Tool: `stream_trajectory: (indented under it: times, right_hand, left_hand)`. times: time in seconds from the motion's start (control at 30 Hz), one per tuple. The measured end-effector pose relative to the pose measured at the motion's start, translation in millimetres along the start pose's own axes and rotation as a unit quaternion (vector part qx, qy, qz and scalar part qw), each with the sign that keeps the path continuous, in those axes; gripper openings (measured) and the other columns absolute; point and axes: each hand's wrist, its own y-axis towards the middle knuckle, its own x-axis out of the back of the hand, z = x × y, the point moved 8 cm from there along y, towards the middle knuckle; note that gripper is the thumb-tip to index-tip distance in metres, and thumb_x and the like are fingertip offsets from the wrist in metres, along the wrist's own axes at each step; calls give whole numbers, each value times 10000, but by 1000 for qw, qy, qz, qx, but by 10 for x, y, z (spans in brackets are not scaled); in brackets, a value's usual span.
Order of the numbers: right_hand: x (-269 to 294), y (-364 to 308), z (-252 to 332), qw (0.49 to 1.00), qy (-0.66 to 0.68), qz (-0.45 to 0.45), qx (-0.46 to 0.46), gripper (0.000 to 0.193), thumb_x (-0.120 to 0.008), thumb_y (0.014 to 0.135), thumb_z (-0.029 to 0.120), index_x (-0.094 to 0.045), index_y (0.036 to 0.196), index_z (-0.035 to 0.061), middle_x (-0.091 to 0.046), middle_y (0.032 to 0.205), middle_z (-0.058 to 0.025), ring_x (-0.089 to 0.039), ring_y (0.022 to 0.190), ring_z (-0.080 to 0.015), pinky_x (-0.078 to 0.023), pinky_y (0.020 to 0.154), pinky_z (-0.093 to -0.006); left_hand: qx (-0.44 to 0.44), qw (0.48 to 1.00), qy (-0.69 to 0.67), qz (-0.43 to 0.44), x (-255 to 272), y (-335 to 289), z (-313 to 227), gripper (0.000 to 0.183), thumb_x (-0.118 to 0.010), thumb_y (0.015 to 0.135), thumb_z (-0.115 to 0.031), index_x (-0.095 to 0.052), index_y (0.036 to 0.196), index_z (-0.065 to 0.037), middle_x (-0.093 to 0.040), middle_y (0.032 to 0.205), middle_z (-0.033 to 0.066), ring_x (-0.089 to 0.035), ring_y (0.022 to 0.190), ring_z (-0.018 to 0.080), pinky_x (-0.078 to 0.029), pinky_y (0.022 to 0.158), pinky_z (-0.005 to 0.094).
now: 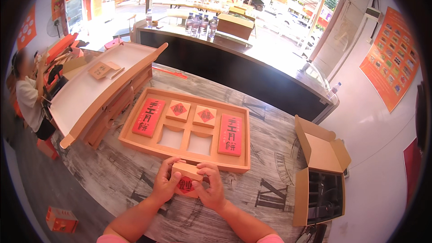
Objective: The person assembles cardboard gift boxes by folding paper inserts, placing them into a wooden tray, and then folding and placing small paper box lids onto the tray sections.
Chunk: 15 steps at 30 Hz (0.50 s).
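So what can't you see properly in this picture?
- Small square box, head view: sides covered by left hand and right hand.
- Open carton, head view: inside too dark to tell contents.
- Tray: bottom of its two empty compartments washed out by glare.

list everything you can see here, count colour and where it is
small square box: 1, tan with red diamond label, held in both hands at the table's near edge
gift tray: 1, tan, middle of the table, two square slots empty
long red boxes: 2, red, left and right ends of the tray
small square boxes in tray: 2, tan with red labels, top middle slots
table: 1, grey printed wood
open carton: 1, brown, right end of the table
tray lid: 1, white inside, propped at left
water bottles: several, clear, on the dark counter
left hand: 1, on the box's left side
right hand: 1, on its right side
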Motion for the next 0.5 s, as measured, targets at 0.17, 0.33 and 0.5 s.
stream_trajectory:
  times: [0.17, 0.33, 0.5]
  right_hand:
    - [-3, 18, 33, 999, 27, 17, 5, 253, -661, 948, 18, -520, 1157, 38, -516, 1309, -153, -558, 1156, -215, -510, 918, -317]
    - [-58, -44, -99, 994, 98, 18, -46, 210, -616, 938, -25, -509, 1107, 38, -525, 1265, -140, -539, 1144, -192, -444, 988, -315]
    - [-34, -58, -80, 993, 100, 26, -49, 210, -571, 920, -64, -507, 1089, 43, -530, 1245, -132, -530, 1114, -171, -433, 975, -296]
  left_hand:
    - [-29, 998, 62, -4, 19, -10, -1, 481, -674, 1019, -268, -498, 1394, -24, -608, 1258, 104, -585, 1147, 165, -476, 989, 308]
    - [-47, 995, 87, -7, 41, -32, -33, 476, -713, 988, -243, -529, 1365, -19, -647, 1178, 91, -626, 1056, 169, -508, 926, 302]
    - [-51, 991, 128, 0, 67, -10, -69, 465, -732, 962, -261, -577, 1331, -23, -662, 1152, 102, -633, 1049, 164, -510, 909, 304]
